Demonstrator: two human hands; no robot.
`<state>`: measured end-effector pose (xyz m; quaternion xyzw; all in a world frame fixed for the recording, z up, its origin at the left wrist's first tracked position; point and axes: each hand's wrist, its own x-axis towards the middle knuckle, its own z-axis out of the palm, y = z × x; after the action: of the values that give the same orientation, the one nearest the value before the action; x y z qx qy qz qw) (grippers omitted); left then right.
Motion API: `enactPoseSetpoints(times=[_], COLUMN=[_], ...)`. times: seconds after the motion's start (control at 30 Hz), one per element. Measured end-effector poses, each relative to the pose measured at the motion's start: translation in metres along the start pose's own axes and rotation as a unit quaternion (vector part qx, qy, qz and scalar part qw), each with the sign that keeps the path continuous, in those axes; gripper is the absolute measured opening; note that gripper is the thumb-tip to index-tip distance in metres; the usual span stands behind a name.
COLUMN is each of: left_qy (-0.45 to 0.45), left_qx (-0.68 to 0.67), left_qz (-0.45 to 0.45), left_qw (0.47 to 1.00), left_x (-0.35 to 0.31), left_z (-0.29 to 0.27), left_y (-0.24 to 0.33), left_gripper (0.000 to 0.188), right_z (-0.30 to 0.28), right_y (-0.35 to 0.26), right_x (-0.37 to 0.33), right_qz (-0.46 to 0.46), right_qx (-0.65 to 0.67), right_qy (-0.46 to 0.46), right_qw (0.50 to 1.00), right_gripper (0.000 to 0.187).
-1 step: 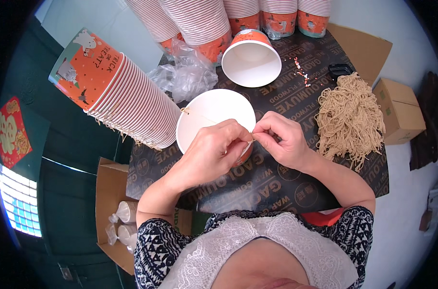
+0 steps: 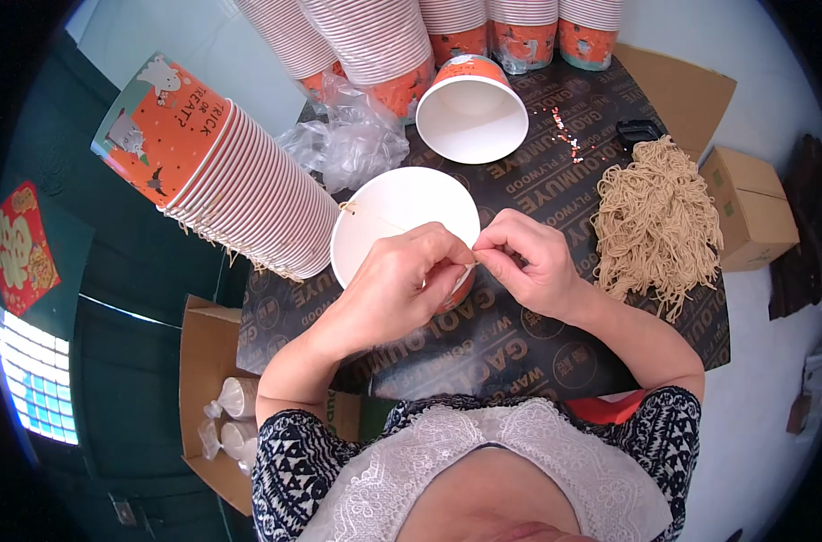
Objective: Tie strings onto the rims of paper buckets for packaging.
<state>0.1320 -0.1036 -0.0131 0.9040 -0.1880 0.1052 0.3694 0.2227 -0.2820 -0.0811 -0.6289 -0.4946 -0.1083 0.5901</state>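
A white-lined paper bucket point(image 2: 406, 200) stands in front of me on the black table, its outside orange where it shows below my fingers. A thin tan cord point(image 2: 348, 209) is knotted through the left side of its rim and runs across the opening toward my fingers. My left hand point(image 2: 413, 275) reaches over the near rim, thumb and forefinger pinched. Just right of it, my right hand point(image 2: 528, 264) pinches at the same spot by the right rim. Both pinches appear to be on the cord's end, largely hidden between the fingertips.
A leaning stack of nested buckets point(image 2: 248, 181) touches the bucket's left. Another bucket point(image 2: 472, 117) lies tipped behind, near a crumpled plastic bag point(image 2: 352, 135) and more stacks point(image 2: 375, 54). At right are a heap of cut cords point(image 2: 657, 221), a black object point(image 2: 639, 134) and small scattered beads point(image 2: 564, 135).
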Motion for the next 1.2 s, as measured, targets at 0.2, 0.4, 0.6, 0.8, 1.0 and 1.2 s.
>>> enactPoseSetpoints(times=[0.2, 0.4, 0.6, 0.8, 1.0, 1.2], left_qy=[0.009, 0.031, 0.053, 0.040, 0.029, 0.047], left_qx=[-0.027, -0.023, -0.054, -0.012, 0.007, 0.025], left_qz=[-0.049, -0.040, -0.052, -0.005, 0.003, 0.040], left_qw=[0.998, 0.998, 0.996, 0.999, 1.000, 0.998], left_x=[0.002, 0.003, 0.003, 0.004, 0.001, 0.001], left_z=[0.001, 0.003, 0.006, 0.004, 0.004, 0.008], left_y=[0.000, -0.006, -0.012, -0.012, -0.007, -0.002], left_gripper=[0.005, 0.007, 0.013, 0.011, 0.011, 0.016], right_z=[0.002, 0.004, 0.006, 0.003, 0.004, 0.002], right_y=[0.002, 0.001, -0.002, -0.002, 0.001, -0.002], right_x=[-0.001, -0.002, -0.003, -0.004, -0.007, -0.005], right_qz=[-0.032, -0.044, 0.004, 0.106, 0.190, 0.208], right_qx=[-0.028, -0.039, -0.012, 0.103, 0.209, 0.220], right_qy=[-0.002, -0.002, -0.011, -0.042, -0.051, -0.059], right_qw=[0.999, 0.998, 1.000, 0.988, 0.958, 0.951], right_gripper=[0.010, 0.011, 0.010, 0.003, 0.010, 0.011])
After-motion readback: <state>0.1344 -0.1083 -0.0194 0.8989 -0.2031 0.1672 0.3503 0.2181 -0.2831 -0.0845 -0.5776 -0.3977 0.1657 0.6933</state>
